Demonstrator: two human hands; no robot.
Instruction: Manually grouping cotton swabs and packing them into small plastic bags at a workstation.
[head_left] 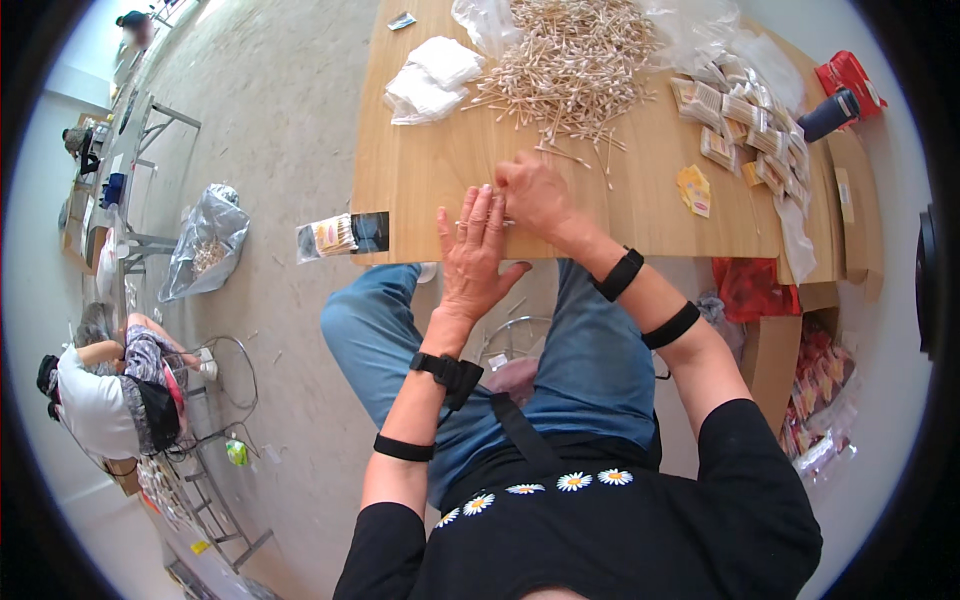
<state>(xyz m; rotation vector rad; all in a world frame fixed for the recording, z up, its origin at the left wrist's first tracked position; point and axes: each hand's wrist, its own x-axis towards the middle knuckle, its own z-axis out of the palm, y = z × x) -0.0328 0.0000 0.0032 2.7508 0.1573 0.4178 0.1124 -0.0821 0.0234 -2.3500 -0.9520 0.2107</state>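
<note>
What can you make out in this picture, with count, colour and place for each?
table: one, light wood, before the person
loose cotton swabs: countless, pale, heaped far side
thin sheets: count unclear, white, left of heap
swab packs: many, white and yellow, table's right
printed cards: several, yellow, right of hands
bottle: one, dark blue, right edge
single swab pack: one, yellow-white, left edge
bag: one, silvery, floor left
co-workers: at least two, left
bands: four, black, forearms
left hand: one, bare, on table
right hand: one, bare, beside left fingers
</note>
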